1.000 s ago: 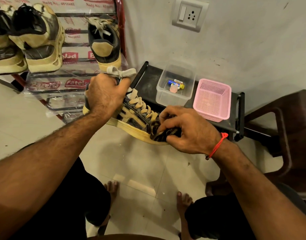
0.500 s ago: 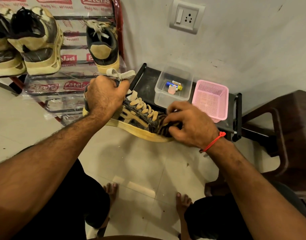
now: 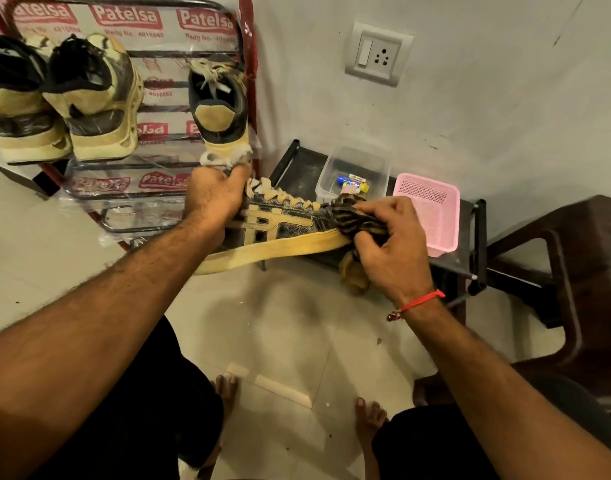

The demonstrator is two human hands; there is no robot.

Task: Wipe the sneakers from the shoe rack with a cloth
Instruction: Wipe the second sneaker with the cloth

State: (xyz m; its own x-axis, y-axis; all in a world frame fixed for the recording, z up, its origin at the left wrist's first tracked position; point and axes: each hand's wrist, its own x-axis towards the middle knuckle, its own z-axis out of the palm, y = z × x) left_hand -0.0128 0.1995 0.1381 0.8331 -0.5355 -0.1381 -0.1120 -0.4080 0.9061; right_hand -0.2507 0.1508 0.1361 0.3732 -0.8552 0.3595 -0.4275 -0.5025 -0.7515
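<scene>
Head view: the left hand point(image 3: 212, 194) grips the heel end of a dark, cracked-leather sneaker with tan stripes, tan laces and a yellowed sole point(image 3: 283, 226), fingers curled round the collar. The sneaker is held in the air, lying on its side with the sole edge facing the camera and the toe pointing right, in front of the low black stand point(image 3: 477, 244). The right hand point(image 3: 392, 251) clamps a bunched brown-and-black striped cloth point(image 3: 354, 220) against the toe of the sneaker, thumb on top and fingers curled beneath; a tail of the cloth hangs below the hand. On the red-framed wire shoe rack wrapped in clear printed plastic point(image 3: 248, 98), upper left, stand a pair of beige-and-black chunky sneakers point(image 3: 89, 102) and, to their right, a single dark sneaker with a tan heel patch point(image 3: 219, 109), heels toward the camera. On the black stand behind the hands sit a clear plastic box point(image 3: 357, 168) holding small items and, just beside it to the right, a pink perforated plastic basket point(image 3: 432, 209). A white wall switch and socket plate point(image 3: 378, 53) is mounted above. A dark brown plastic chair point(image 3: 581, 271) stands at the right edge. Bare feet rest on the pale tiled floor point(image 3: 279, 323).
</scene>
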